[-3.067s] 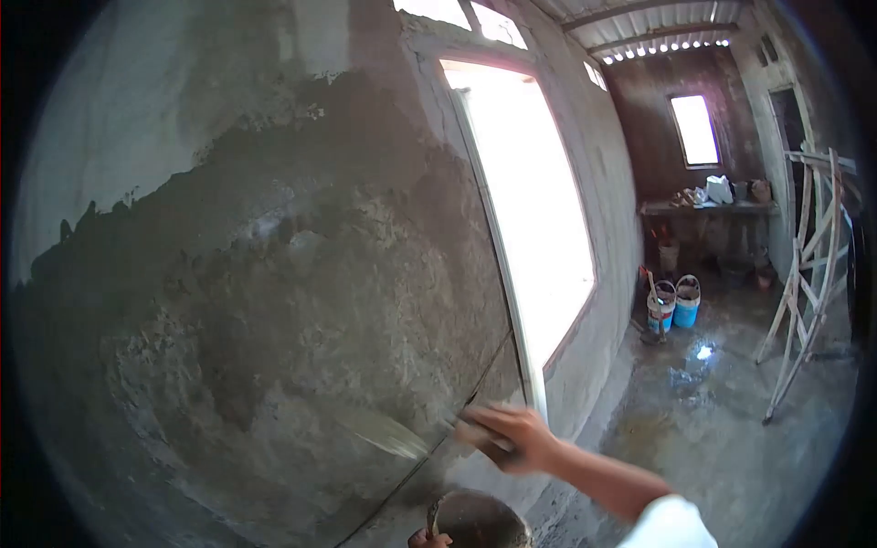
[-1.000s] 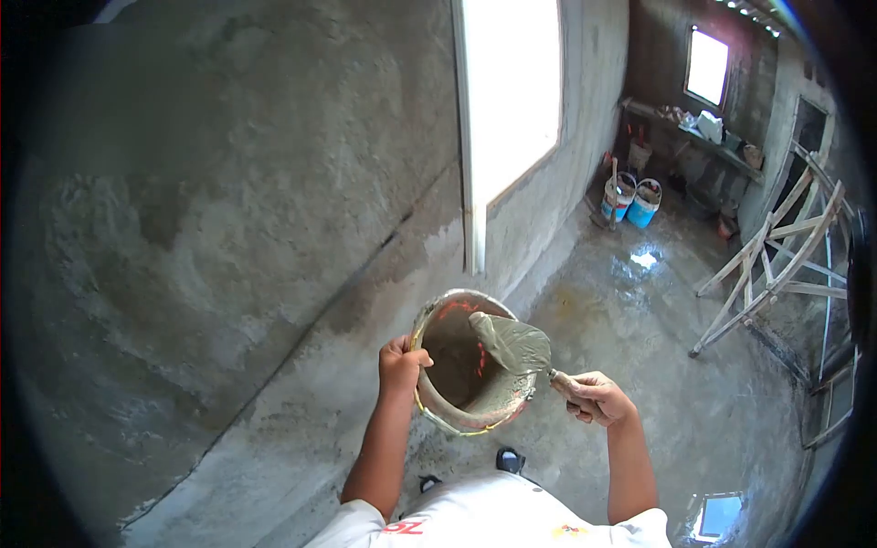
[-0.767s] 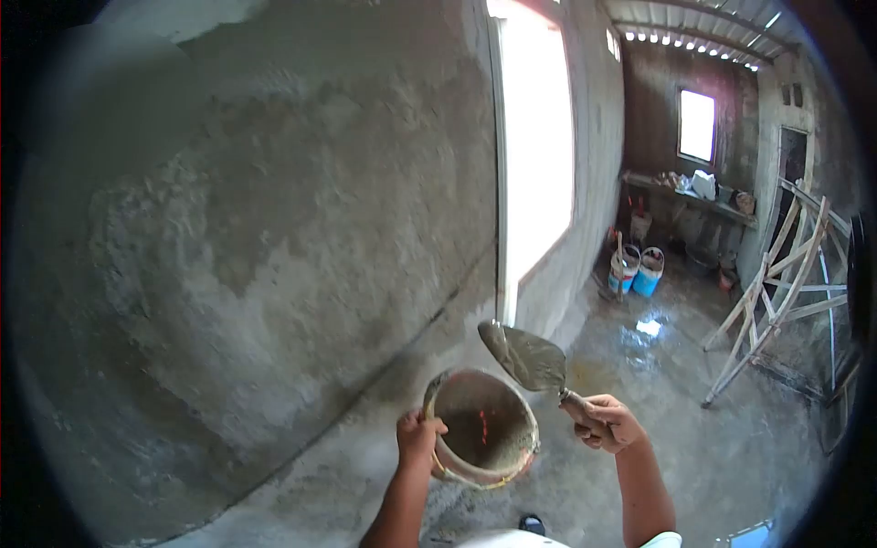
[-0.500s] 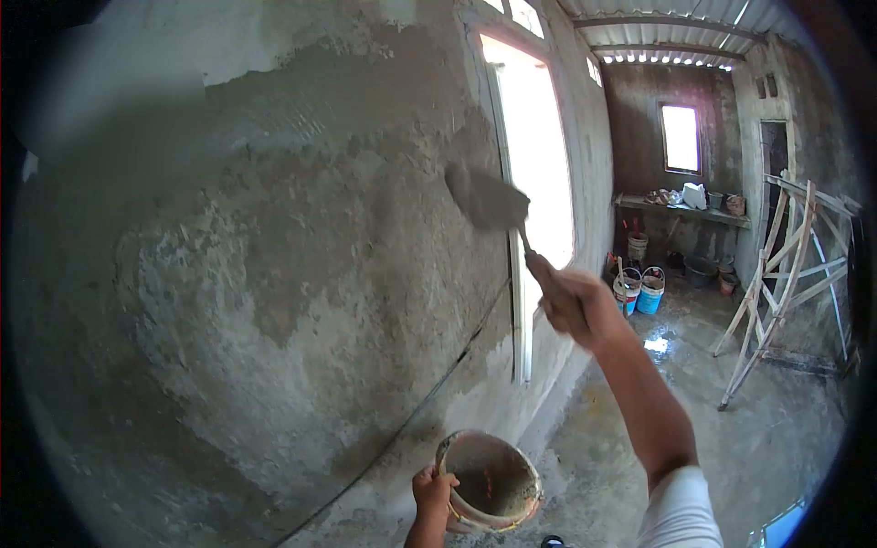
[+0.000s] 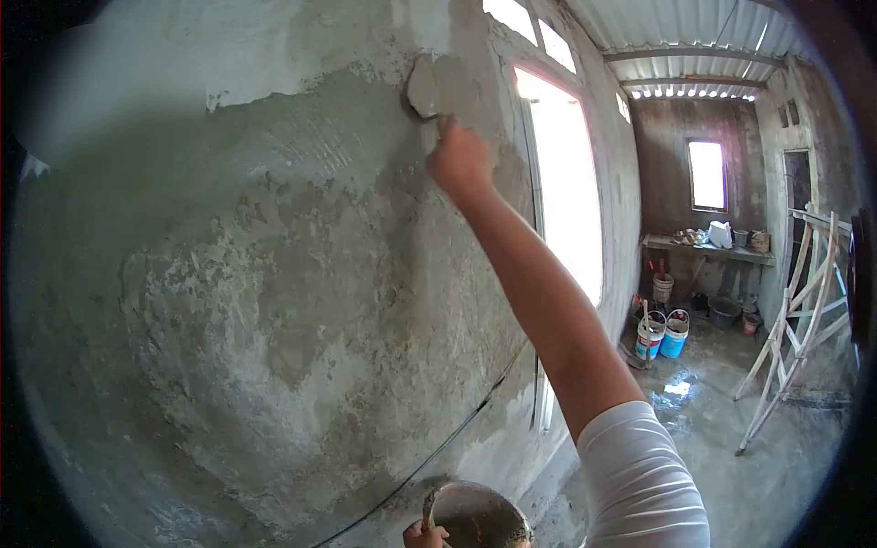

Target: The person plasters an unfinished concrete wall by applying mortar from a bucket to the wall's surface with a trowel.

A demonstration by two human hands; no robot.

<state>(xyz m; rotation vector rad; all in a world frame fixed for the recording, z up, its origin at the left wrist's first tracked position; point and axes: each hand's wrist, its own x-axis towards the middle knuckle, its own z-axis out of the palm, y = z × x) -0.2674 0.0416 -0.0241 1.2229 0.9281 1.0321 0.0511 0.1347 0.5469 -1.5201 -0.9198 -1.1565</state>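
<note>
The right hand [image 5: 459, 157] is raised high with the arm stretched out, its fingers clenched round the handle of a trowel [image 5: 427, 87] whose blade lies flat against the wall [image 5: 274, 274], likely to press wet plaster on at the upper edge of the grey coat, just left of the doorway [image 5: 566, 201]. Low and near, the left hand [image 5: 422, 534] grasps the rim of a mortar bucket [image 5: 475, 519], probably kept close for reloading. Far right, two buckets [image 5: 662, 333] stand on the wet floor [image 5: 731, 457]. No writing can be read.
</note>
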